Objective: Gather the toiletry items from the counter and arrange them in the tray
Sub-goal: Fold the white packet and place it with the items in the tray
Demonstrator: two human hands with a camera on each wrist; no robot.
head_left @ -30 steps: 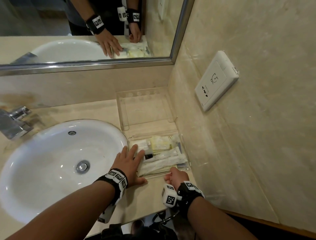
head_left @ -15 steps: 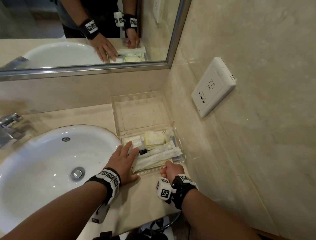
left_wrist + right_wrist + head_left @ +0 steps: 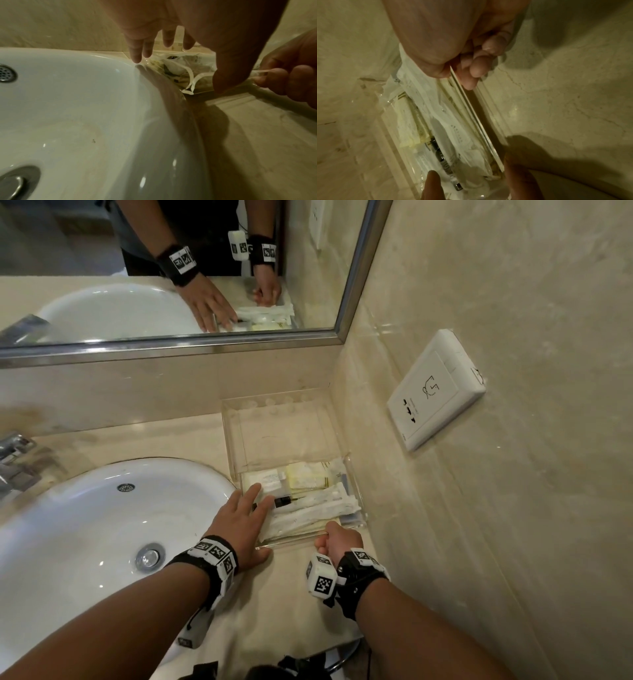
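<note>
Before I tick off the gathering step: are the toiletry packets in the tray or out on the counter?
In: the packets lie inside the clear tray; none shows on the counter.

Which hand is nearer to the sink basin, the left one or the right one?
The left. The left hand lies flat beside the sink basin at its rim, fingers reaching over the tray. The right hand grips the tray's near wall, farther from the basin.

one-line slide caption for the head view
Left hand flat against clear tray of toiletry packets; right hand grips its near edge.
</note>
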